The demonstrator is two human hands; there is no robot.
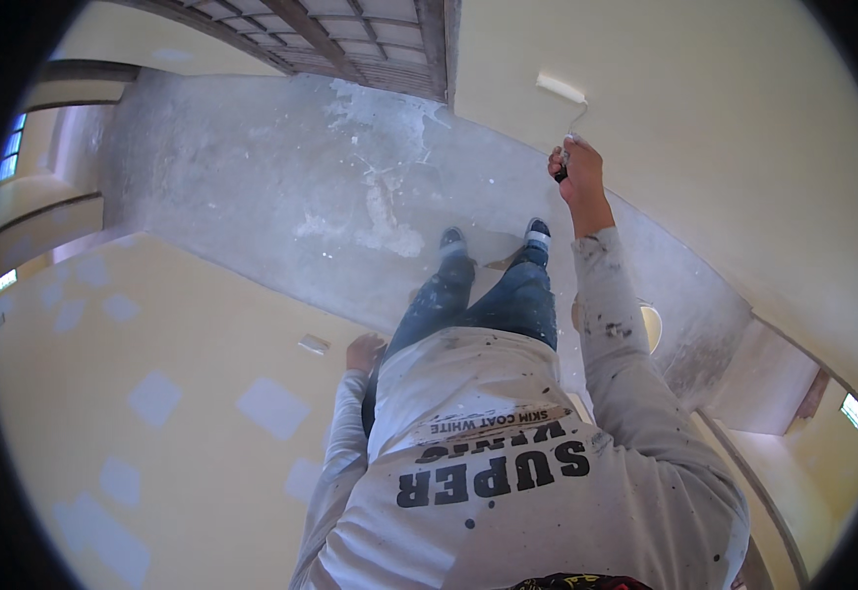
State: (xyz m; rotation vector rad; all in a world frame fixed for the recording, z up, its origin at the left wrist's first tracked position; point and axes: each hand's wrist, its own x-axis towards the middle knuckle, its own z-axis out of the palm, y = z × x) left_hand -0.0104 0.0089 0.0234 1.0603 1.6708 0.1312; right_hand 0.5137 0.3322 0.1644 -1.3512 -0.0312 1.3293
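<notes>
My right hand [576, 172] grips the dark handle of a paint roller [560, 88], whose white cover is up against the pale cream wall [724, 147] at upper right. A thin bent wire links cover and handle. My left hand [366, 352] hangs beside my left hip, with its fingertips hidden, so I cannot tell if it holds anything. My sleeves and pale shirt are spotted with dark paint, and my jeans and shoes show below on the grey concrete floor [271, 177].
A dark panelled wooden door [350, 34] is at the top. The left wall [203, 344] has lighter patches and a small plate [314, 344]. A pale yellow round container [650, 327] sits partly hidden behind my right forearm. Openings with bright windows are at both far sides.
</notes>
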